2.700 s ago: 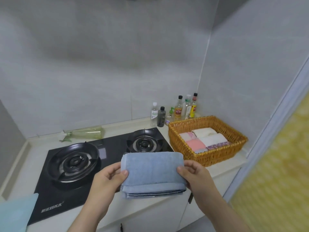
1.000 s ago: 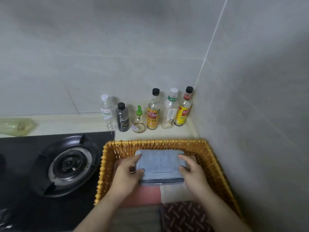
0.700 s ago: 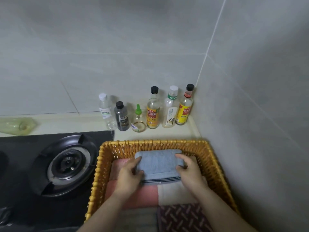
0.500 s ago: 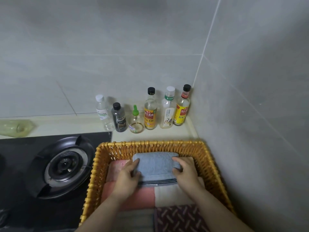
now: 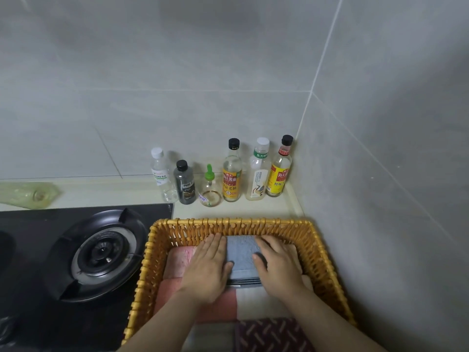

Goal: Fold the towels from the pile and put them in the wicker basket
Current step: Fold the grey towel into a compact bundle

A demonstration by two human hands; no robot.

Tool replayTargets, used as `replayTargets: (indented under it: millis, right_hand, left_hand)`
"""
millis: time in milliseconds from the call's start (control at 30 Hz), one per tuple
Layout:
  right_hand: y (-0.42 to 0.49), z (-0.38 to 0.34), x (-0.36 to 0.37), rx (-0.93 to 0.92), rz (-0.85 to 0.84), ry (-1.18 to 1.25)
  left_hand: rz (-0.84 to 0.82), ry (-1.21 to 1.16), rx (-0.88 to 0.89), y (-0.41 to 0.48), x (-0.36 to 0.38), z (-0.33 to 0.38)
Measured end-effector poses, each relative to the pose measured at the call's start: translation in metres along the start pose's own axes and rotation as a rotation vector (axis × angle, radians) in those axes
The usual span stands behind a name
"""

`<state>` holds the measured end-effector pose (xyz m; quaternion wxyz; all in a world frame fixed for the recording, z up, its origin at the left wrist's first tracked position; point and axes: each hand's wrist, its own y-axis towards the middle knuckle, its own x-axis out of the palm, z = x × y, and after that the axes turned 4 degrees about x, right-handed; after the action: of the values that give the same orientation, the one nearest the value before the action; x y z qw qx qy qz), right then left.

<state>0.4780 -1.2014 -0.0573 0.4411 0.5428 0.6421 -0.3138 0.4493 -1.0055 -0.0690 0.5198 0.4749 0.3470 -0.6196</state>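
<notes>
The folded grey-blue terry towel (image 5: 241,255) lies directly under both sets of fingers, in the woven honey-coloured wicker basket (image 5: 228,222). Its far edge is just beyond the fingertips, against the basket's back wall. Its long axis runs crosswise, from one hand to the other. The left hand (image 5: 210,265) and right hand (image 5: 276,265) each press one end, fingers straight and held together, gripping nothing. Both are equally near, so letting go probably needs only a straight lift off the towel.
</notes>
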Motion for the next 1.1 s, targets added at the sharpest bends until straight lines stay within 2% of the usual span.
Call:
replayTargets:
  millis: [300, 733, 1100]
  right_hand:
    - [0.001, 0.017, 0.023, 0.002, -0.233, -0.066]
    - [0.002, 0.022, 0.034, 0.042, -0.276, -0.136]
    - [0.003, 0.018, 0.022, 0.026, -0.296, -0.104]
  left_hand:
    - [-0.092, -0.046, -0.053, -0.006, 0.023, -0.025]
    - [-0.074, -0.006, -0.091, -0.004, 0.04, -0.025]
    - [-0.155, 0.053, -0.06, -0.005, 0.024, -0.021]
